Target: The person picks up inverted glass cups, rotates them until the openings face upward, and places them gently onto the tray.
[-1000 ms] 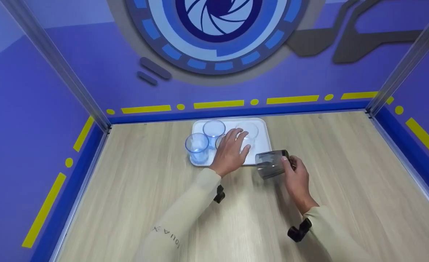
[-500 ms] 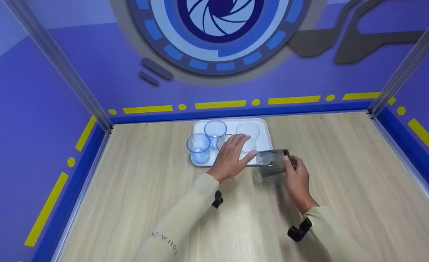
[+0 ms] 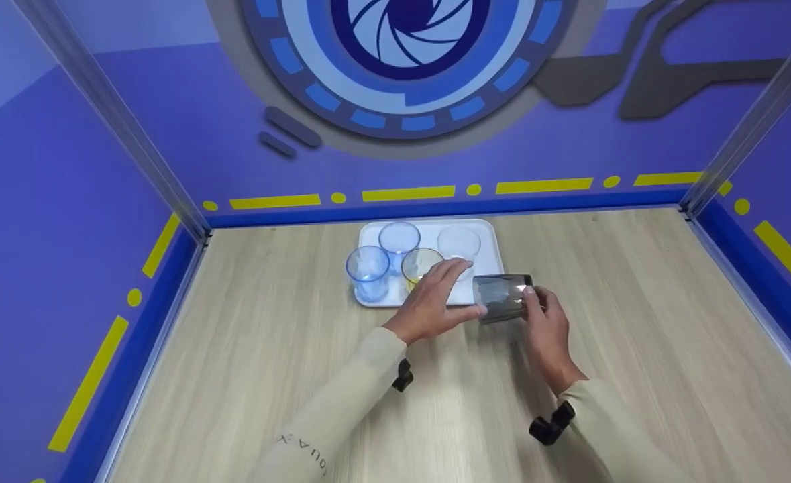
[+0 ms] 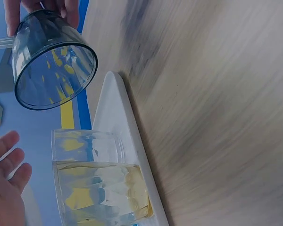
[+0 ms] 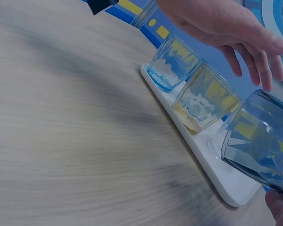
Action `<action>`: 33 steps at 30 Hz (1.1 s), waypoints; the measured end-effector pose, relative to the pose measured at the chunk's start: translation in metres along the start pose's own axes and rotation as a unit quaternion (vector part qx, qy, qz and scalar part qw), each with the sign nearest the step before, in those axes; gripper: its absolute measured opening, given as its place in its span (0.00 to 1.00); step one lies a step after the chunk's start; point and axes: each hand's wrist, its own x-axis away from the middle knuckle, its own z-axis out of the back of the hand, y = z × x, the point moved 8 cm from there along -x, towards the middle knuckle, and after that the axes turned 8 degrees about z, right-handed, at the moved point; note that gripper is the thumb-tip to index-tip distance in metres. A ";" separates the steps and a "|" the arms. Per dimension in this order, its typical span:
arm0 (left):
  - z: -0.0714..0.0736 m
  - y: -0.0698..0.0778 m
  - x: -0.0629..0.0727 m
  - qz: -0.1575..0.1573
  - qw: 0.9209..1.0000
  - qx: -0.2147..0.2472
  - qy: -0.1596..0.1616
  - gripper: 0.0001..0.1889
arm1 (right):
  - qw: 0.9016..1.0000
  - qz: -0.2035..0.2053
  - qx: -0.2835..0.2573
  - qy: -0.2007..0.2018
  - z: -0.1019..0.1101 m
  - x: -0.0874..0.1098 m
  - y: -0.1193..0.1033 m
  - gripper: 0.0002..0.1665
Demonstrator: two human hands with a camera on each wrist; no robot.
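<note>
My right hand [image 3: 547,330] grips a smoky grey drinking glass [image 3: 502,298] by its base end. The glass lies tilted on its side in the air, its mouth facing left toward my other hand. My left hand [image 3: 432,305] reaches out with fingers spread and holds nothing; its thumb tip is right at the rim. In the left wrist view the grey glass [image 4: 54,66] hangs above the tray's corner. Behind my left hand, partly hidden by it, a yellowish glass [image 5: 205,101] stands upright on the white tray [image 3: 489,265].
Two blue glasses, a front one [image 3: 368,272] and a back one [image 3: 398,236], stand on the tray's left side. A clear glass [image 3: 459,240] stands at its back right. The wooden table [image 3: 268,349] meets a blue-purple wall [image 3: 234,134] behind the tray.
My left hand has shifted right and slightly down off the glasses toward the grey glass, its thumb spreading out to the rim. The yellowish glass shows more now. My right hand stays nearly still.
</note>
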 end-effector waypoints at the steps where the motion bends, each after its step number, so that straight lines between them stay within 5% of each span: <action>1: -0.001 0.000 0.001 -0.001 1.000 0.000 -0.001 0.46 | 1.000 -0.001 -0.001 -0.001 -0.001 0.000 0.000 0.42; 17: -0.012 0.000 0.005 -0.010 1.000 0.003 0.005 0.53 | 0.999 -0.023 -0.034 -0.010 -0.006 0.003 0.000 0.41; 33: -0.020 0.002 0.003 -0.019 0.999 0.026 0.007 0.49 | 0.998 -0.030 -0.059 -0.014 -0.007 0.001 0.003 0.38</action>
